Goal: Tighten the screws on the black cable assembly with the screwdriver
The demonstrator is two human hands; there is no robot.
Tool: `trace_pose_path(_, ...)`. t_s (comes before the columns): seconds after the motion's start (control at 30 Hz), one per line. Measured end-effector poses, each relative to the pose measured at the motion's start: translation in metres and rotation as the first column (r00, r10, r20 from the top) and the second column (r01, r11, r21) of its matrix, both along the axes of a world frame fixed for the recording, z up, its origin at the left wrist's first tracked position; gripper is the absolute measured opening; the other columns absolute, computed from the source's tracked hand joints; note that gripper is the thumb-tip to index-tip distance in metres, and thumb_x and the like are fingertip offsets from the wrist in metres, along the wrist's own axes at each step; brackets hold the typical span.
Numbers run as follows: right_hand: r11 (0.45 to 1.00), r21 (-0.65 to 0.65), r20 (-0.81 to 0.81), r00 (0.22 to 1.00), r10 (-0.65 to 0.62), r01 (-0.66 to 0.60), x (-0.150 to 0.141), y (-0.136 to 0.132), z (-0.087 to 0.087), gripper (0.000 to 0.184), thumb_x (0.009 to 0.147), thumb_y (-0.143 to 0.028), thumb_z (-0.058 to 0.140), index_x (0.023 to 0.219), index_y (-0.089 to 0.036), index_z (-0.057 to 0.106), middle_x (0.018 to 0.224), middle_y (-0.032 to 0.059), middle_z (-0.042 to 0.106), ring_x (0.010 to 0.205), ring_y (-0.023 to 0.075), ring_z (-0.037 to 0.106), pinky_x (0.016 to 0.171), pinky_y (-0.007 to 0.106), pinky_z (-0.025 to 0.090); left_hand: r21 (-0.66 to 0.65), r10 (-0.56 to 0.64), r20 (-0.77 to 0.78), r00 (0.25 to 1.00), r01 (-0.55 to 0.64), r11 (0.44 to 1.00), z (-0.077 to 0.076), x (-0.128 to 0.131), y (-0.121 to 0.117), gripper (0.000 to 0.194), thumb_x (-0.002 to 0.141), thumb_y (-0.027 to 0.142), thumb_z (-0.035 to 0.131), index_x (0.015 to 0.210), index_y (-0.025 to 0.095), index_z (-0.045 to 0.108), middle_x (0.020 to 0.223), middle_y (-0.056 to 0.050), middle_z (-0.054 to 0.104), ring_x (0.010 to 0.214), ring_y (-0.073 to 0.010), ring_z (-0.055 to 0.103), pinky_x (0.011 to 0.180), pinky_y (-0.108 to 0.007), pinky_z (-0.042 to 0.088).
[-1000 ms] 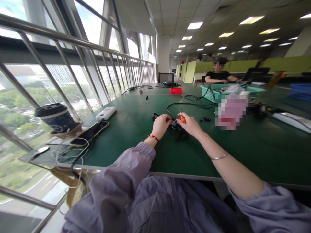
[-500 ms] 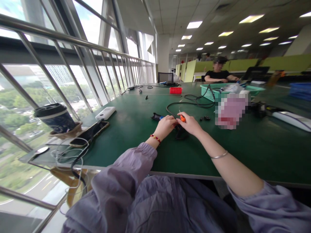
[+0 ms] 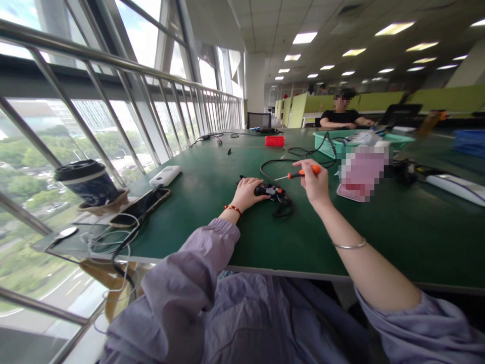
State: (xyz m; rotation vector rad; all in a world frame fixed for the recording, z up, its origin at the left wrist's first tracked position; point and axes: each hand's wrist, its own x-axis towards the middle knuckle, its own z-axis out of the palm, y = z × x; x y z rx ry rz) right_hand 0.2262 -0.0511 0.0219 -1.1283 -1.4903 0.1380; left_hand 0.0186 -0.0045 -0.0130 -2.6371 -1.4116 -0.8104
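My left hand (image 3: 248, 193) is closed around a small black device (image 3: 267, 190) on the green table, its thumb along the near side. Grey, blue and orange bits show at the device's exposed end, and a black cable (image 3: 283, 208) curls beside it. What the device is, I cannot make out. My right hand (image 3: 315, 183) grips a screwdriver (image 3: 303, 172) with an orange and black handle. The screwdriver's thin shaft points left, its tip just above and beyond the device, apparently apart from it.
A green basket (image 3: 325, 145) of cables and bags stands at the back right, near a pink pouch-like item (image 3: 352, 194). Farther back is a red box (image 3: 275, 140). At left are a cup (image 3: 87, 184), a phone (image 3: 141, 207) and a white device (image 3: 165, 175). A person (image 3: 343, 117) sits opposite.
My right hand has moved right, away from my left, and the screwdriver now lies sideways instead of upright. My left hand has shifted slightly left, baring the device's end.
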Motion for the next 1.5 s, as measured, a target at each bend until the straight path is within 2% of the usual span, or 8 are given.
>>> trace_pose_path(0.1,0.997,0.041,-0.066,0.996,-0.060,0.063,-0.005,-0.002,0.001,0.038,0.087,-0.049,0.034,0.075,-0.021,0.058,0.063,0.0012,0.057,0.059,0.0148,0.058,0.051,0.025,0.042,0.020,0.073,0.019,0.997,-0.074,0.997,-0.001,0.004,-0.002,0.053,0.073,0.055,0.069,0.115,0.023,0.060,0.123,-0.006,0.060,0.118,-0.0266,0.046,0.106,-0.042,0.028)
trace_pose_path(0.2,0.998,0.038,-0.060,0.997,-0.056,0.058,-0.010,-0.005,0.001,0.035,0.086,-0.047,0.038,0.068,-0.022,0.054,0.062,0.0019,0.057,0.062,0.0161,0.059,0.052,0.025,0.043,0.072,0.167,0.004,0.986,-0.167,0.983,-0.001,0.010,-0.005,0.051,0.072,0.059,0.068,0.107,0.023,0.062,0.113,-0.008,0.062,0.112,-0.0293,0.047,0.103,-0.044,0.028)
trace_pose_path(0.3,0.998,0.056,-0.079,0.996,-0.034,0.039,-0.010,-0.006,0.001,0.034,0.086,-0.047,0.038,0.066,-0.022,0.052,0.062,0.0015,0.057,0.059,0.0152,0.057,0.050,0.025,0.041,0.106,0.209,-0.020,0.978,-0.205,0.973,-0.001,0.012,-0.006,0.051,0.073,0.061,0.066,0.105,0.021,0.062,0.109,-0.010,0.060,0.109,-0.0305,0.047,0.101,-0.045,0.029)
trace_pose_path(0.7,0.999,-0.009,-0.101,0.994,0.052,-0.053,-0.013,-0.009,0.001,0.034,0.084,-0.049,0.040,0.067,-0.022,0.051,0.047,-0.0036,0.045,0.042,0.0115,0.045,0.043,0.023,0.034,0.079,0.193,-0.039,0.981,-0.189,0.979,-0.002,0.012,-0.005,0.048,0.076,0.054,0.067,0.109,0.020,0.058,0.112,-0.010,0.057,0.111,-0.0308,0.044,0.101,-0.045,0.028)
trace_pose_path(0.87,0.999,0.002,-0.136,0.990,0.037,-0.037,-0.013,-0.009,0.002,0.033,0.082,-0.048,0.043,0.064,-0.022,0.051,0.051,-0.0023,0.049,0.043,0.0108,0.046,0.043,0.023,0.034,0.070,0.187,-0.035,0.982,-0.184,0.980,-0.003,0.012,-0.007,0.047,0.078,0.053,0.065,0.111,0.020,0.057,0.114,-0.010,0.057,0.112,-0.0310,0.043,0.101,-0.046,0.028)
trace_pose_path(1.1,0.993,0.018,-0.206,0.972,0.118,-0.116,-0.016,-0.014,0.004,0.029,0.081,-0.045,0.046,0.065,-0.022,0.051,0.040,-0.0071,0.038,0.033,0.0089,0.038,0.038,0.022,0.028,0.066,0.185,-0.042,0.982,-0.182,0.981,-0.003,0.011,-0.005,0.046,0.078,0.052,0.064,0.111,0.021,0.057,0.115,-0.010,0.057,0.112,-0.0312,0.043,0.101,-0.046,0.028)
trace_pose_path(1.37,0.993,0.013,-0.196,0.974,0.117,-0.116,-0.016,-0.013,0.003,0.029,0.082,-0.046,0.046,0.065,-0.022,0.049,0.039,-0.0069,0.039,0.034,0.0100,0.039,0.040,0.023,0.030,0.065,0.186,-0.047,0.981,-0.183,0.981,-0.004,0.012,-0.005,0.048,0.079,0.053,0.064,0.113,0.020,0.057,0.117,-0.011,0.057,0.113,-0.0316,0.043,0.101,-0.046,0.028)
trace_pose_path(1.5,0.999,0.010,-0.126,0.991,0.046,-0.045,-0.012,-0.008,0.001,0.031,0.083,-0.048,0.044,0.067,-0.022,0.051,0.051,-0.0029,0.048,0.049,0.0129,0.051,0.047,0.024,0.038,0.062,0.188,-0.048,0.981,-0.185,0.981,-0.004,0.012,-0.005,0.048,0.079,0.052,0.064,0.113,0.020,0.057,0.117,-0.011,0.056,0.114,-0.0316,0.043,0.101,-0.046,0.027)
